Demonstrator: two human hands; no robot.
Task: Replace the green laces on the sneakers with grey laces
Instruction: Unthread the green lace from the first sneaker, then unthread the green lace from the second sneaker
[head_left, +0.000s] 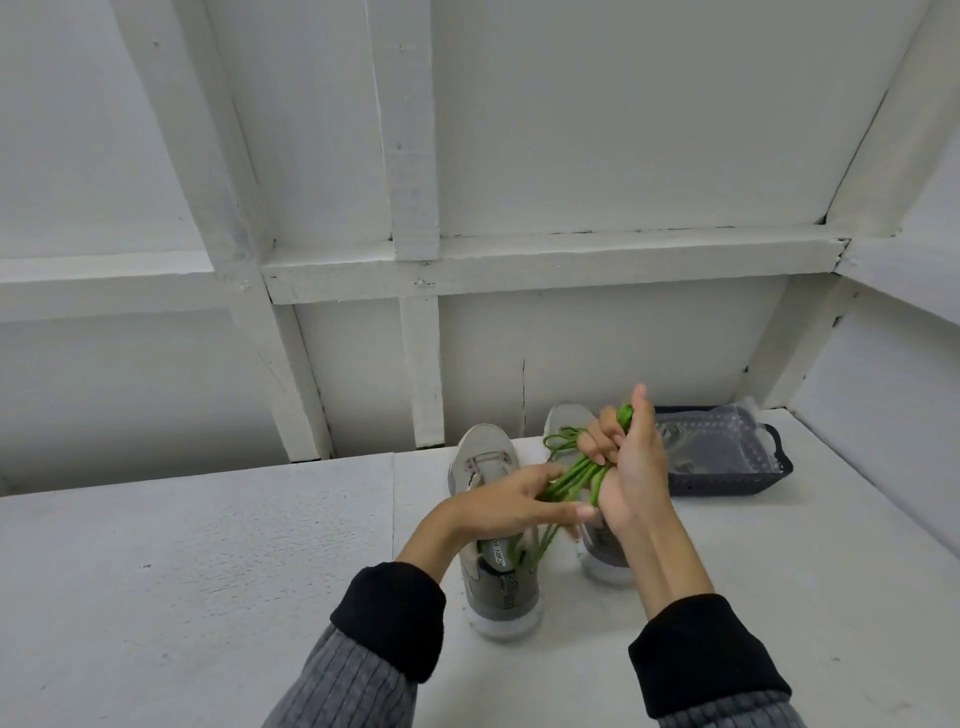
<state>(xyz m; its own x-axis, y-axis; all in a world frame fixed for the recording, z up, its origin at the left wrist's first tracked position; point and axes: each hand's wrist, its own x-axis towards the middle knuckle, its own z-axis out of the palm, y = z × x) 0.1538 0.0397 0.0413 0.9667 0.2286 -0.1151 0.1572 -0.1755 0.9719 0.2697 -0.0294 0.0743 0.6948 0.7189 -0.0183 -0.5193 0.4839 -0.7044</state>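
**Green laces bunched in both hands above two grey sneakers**

Green laces (575, 475) are running as one bundle of several strands between two hands, over a white tabletop (208, 545). Right hand (631, 462) is standing upright with fingers curled tightly round the upper end of the bundle, thumb pointing up. Left hand (511, 501) is lying palm-down across the lower strands, fingers extended and thumb closing under them, pinching the bundle. Loose ends are hanging down toward the left sneaker (496, 540), and a loop is showing beyond the right hand's fingers.

Count: two grey sneakers with pale soles, standing side by side, heels toward the wearer. Right sneaker (602, 551) is lying largely behind the right hand and forearm. Eyelets on the left sneaker's forepart are showing no lace.

Writing: the left sneaker's insole is bearing partial lettering, "ORY F"; the rest is hidden.

One dark blue basket (779, 470) is sitting just right of the sneakers, holding clear plastic packaging (722, 436); contents cannot be made out. Two black cuffs over grey ribbed sleeves are covering the forearms.
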